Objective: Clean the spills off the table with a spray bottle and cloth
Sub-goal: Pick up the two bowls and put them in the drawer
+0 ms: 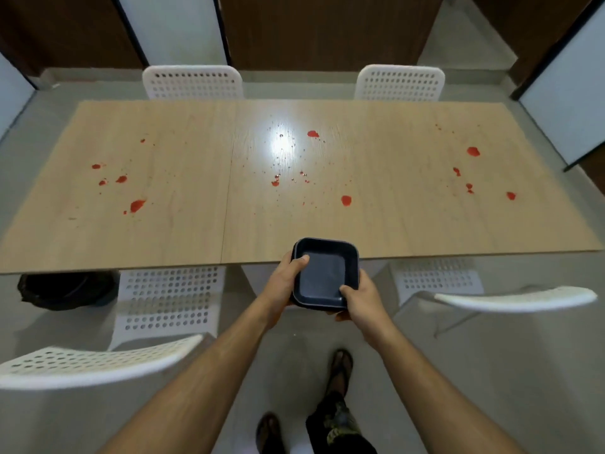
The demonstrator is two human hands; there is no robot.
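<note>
A long light wooden table [183,231] carries red spills in three groups: at the left [137,205], in the middle [346,200] and at the right [473,151]. Small clear droplets [284,149] lie around a bright light glare at the centre. Both hands hold a dark blue square bowl [327,273] over the table's near edge. My left hand [284,280] grips its left side with the thumb over the rim. My right hand [360,298] grips the near right corner. No spray bottle or cloth is in view.
Two white perforated chairs [193,81] stand at the far side. Two more sit at the near side, at the left [163,303] and at the right [510,298]. A black bag [65,290] lies on the floor under the left end. My feet [340,365] show below.
</note>
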